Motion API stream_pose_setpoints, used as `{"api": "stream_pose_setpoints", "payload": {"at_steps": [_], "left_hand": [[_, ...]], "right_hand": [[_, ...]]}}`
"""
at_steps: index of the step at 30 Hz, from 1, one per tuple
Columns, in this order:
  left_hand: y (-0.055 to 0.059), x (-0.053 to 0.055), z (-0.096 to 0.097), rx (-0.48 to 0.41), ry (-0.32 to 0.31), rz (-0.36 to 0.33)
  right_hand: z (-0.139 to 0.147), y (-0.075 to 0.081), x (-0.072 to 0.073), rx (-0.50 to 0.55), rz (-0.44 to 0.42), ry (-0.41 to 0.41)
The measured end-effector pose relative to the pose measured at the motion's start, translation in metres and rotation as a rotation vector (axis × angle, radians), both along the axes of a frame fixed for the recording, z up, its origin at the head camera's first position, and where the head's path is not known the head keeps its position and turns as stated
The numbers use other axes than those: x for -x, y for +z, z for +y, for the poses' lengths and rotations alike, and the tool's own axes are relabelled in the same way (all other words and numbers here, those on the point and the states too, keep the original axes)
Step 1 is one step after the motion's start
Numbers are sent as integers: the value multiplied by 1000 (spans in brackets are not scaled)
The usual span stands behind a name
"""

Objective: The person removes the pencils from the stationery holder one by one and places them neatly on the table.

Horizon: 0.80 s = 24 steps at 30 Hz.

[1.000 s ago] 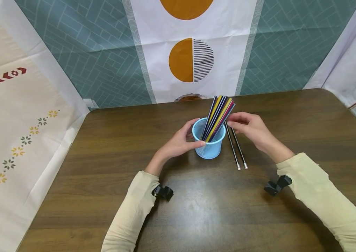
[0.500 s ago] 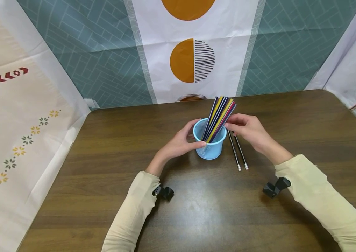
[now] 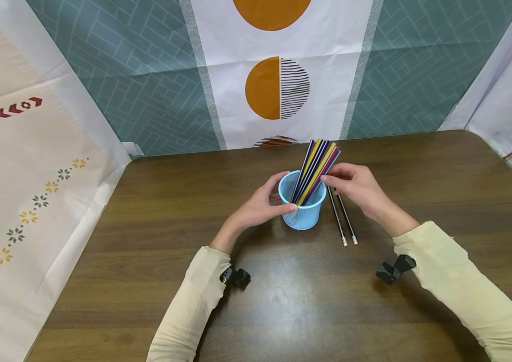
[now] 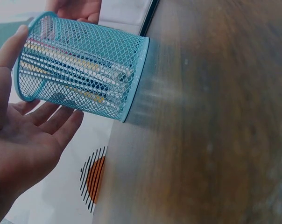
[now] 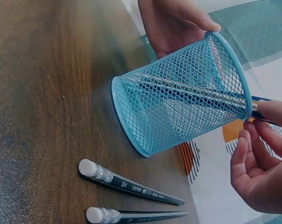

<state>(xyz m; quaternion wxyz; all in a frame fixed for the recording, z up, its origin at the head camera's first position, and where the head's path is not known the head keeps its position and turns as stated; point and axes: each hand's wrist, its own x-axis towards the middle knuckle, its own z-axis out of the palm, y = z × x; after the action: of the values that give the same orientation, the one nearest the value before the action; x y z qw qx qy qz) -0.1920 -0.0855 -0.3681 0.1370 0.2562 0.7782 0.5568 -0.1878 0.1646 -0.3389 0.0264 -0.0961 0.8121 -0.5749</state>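
Observation:
A light blue mesh pencil cup (image 3: 300,219) stands upright on the table. My left hand (image 3: 256,205) holds it from the left, thumb at the near rim and the other fingers round the far side. Several pencils (image 3: 314,171), dark, yellow and one red, lean to the right inside the cup. At the right rim, my right hand (image 3: 359,189) pinches pencils between thumb and fingers; how many cannot be told. The right wrist view shows its thumb over the pencil shafts (image 5: 257,106) just outside the rim.
Two dark pencils with white erasers, one (image 3: 337,218) beside the other (image 3: 347,218), lie on the brown wooden table (image 3: 156,241) to the right of the cup. A patterned cloth (image 3: 278,95) hangs behind the table's far edge.
My right hand has moved slightly left, from beside the cup to the leaning pencils at its rim. The left hand keeps its hold on the cup.

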Motion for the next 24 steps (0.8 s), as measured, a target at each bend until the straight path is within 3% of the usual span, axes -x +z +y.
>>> {"api": "stream_pose_setpoints", "payload": {"at_steps": [13,24], "left_hand": [[-1,0,0,-8,-3,5],[-2,1,0,-10,-4,13]], "right_hand": [[-2,-1,1,-24,51,-69],[-3,-2,0,-31,97,-73]]}}
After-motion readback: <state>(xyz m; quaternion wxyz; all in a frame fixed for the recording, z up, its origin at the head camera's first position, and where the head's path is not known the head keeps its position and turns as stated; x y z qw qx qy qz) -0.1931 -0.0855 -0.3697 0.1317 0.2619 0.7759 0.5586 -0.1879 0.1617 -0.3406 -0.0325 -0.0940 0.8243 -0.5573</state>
